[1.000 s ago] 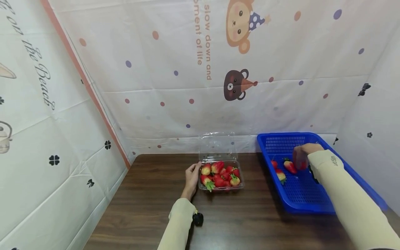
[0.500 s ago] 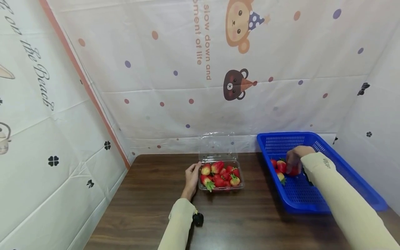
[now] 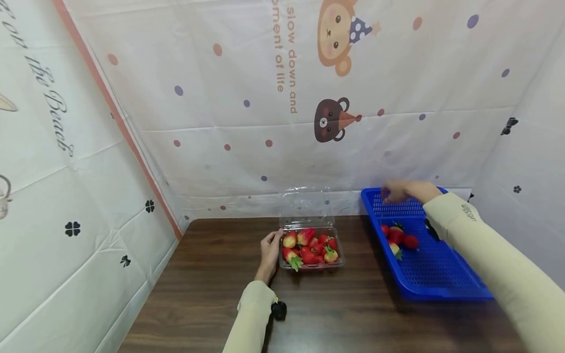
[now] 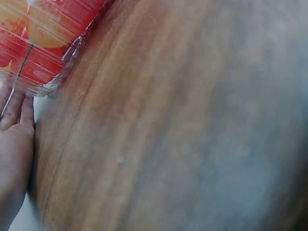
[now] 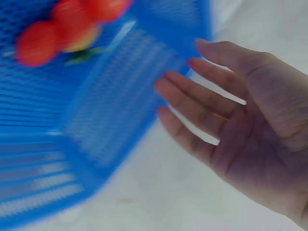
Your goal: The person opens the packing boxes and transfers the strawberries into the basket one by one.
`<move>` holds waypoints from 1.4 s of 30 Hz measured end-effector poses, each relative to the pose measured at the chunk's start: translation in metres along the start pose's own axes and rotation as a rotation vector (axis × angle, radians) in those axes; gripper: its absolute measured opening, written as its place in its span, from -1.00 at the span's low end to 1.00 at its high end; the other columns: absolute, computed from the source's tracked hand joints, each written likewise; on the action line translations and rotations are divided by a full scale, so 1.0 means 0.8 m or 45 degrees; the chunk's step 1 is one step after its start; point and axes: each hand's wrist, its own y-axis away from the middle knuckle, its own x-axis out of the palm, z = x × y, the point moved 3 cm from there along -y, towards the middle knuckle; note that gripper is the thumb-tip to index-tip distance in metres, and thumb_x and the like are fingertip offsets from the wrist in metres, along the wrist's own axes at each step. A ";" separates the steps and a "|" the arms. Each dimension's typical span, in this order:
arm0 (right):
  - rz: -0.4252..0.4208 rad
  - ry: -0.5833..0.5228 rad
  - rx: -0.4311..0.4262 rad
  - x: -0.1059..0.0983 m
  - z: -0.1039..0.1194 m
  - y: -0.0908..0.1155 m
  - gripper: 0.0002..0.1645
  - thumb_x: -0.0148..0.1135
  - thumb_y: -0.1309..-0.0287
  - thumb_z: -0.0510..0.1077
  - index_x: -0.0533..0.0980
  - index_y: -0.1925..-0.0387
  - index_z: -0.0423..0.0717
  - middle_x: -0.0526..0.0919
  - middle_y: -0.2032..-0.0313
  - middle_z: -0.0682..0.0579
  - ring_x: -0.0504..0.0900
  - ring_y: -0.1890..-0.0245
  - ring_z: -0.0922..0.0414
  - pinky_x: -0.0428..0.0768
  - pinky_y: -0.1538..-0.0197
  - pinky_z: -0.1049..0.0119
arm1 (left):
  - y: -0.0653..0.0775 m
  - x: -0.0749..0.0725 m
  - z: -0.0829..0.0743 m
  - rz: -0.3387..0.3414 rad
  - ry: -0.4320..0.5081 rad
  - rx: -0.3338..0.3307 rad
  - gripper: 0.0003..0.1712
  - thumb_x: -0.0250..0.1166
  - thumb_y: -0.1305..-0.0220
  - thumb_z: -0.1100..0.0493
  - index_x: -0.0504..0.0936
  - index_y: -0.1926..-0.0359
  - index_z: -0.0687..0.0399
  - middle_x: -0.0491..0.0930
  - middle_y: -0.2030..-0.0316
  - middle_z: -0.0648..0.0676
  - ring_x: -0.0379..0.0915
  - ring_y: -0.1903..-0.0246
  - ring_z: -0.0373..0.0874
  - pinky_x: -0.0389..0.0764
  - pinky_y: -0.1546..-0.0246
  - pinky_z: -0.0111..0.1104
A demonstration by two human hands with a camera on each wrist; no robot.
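Observation:
My left hand (image 3: 268,252) rests against the left side of a clear plastic clamshell box (image 3: 342,260), its lid (image 3: 307,208) standing raised at the back. Several strawberries (image 3: 310,255) fill the box, some with green leaves. In the left wrist view the left hand (image 4: 17,139) has its fingers reaching to the ribbed plastic wall. My right hand (image 3: 406,190) is raised over the far end of a blue basket (image 3: 434,279). Its fingers are spread and loosely bent, with nothing between them, as the right wrist view shows (image 5: 231,110). Several strawberries (image 3: 396,236) lie inside the basket along its left wall.
Both objects stand on a dark wooden table (image 3: 212,274). Behind it hangs a white printed cloth (image 3: 220,162), close to the raised lid and the basket's far rim. Similar cloth covers both sides.
My right hand has moved a strawberry leftward to the others in the basket, let go of it and risen toward the far rim. The left hand has stayed at the box.

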 end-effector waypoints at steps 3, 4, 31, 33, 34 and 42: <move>-0.174 0.178 -0.180 -0.016 0.048 -0.016 -0.71 0.20 -0.18 -0.24 0.53 0.09 -0.33 0.63 0.22 -0.16 0.61 0.24 -0.02 0.60 0.16 0.07 | 0.000 -0.001 -0.001 0.002 0.001 0.009 -0.59 0.18 -0.32 -0.07 0.69 0.23 0.22 0.68 0.20 0.09 0.50 0.14 -0.19 0.45 0.02 -0.35; -0.218 0.224 -0.233 -0.017 0.064 -0.021 -0.72 0.21 -0.17 -0.23 0.55 0.10 -0.29 0.64 0.23 -0.15 0.61 0.23 0.00 0.59 0.14 0.07 | 0.000 -0.002 -0.001 0.000 0.000 0.011 -0.59 0.19 -0.32 -0.07 0.69 0.23 0.22 0.68 0.21 0.08 0.50 0.15 -0.19 0.45 0.03 -0.36; -0.100 0.741 -0.509 0.121 0.187 -0.060 -0.63 0.39 -0.01 -0.23 0.60 0.09 0.05 0.65 0.07 0.04 0.58 0.11 0.09 0.61 0.07 0.25 | 0.001 0.000 -0.002 0.031 -0.001 0.026 -0.64 0.15 -0.36 -0.01 0.69 0.20 0.18 0.66 0.17 0.09 0.50 0.15 -0.20 0.47 0.06 -0.35; -0.081 0.729 -0.508 0.119 0.187 -0.061 -0.66 0.37 -0.02 -0.26 0.59 0.12 0.07 0.64 0.05 0.04 0.60 0.10 0.10 0.61 0.06 0.25 | 0.001 0.000 -0.002 0.026 0.001 0.022 -0.64 0.16 -0.35 -0.02 0.69 0.20 0.19 0.66 0.17 0.08 0.50 0.16 -0.22 0.46 0.07 -0.36; -0.075 0.726 -0.508 0.118 0.187 -0.061 -0.67 0.35 -0.04 -0.28 0.58 0.14 0.07 0.64 0.04 0.04 0.60 0.10 0.10 0.61 0.05 0.25 | 0.000 0.000 -0.002 0.024 0.008 0.021 -0.63 0.16 -0.35 -0.03 0.69 0.19 0.20 0.66 0.17 0.10 0.49 0.17 -0.22 0.46 0.07 -0.37; -0.082 0.673 -0.534 0.106 0.182 -0.060 -0.63 0.32 -0.07 -0.31 0.55 0.05 -0.01 0.57 -0.06 -0.15 0.58 -0.02 -0.03 0.55 -0.07 0.14 | 0.002 -0.001 -0.001 0.013 -0.011 0.032 -0.61 0.15 -0.36 -0.02 0.68 0.19 0.22 0.66 0.17 0.11 0.50 0.17 -0.21 0.47 0.08 -0.38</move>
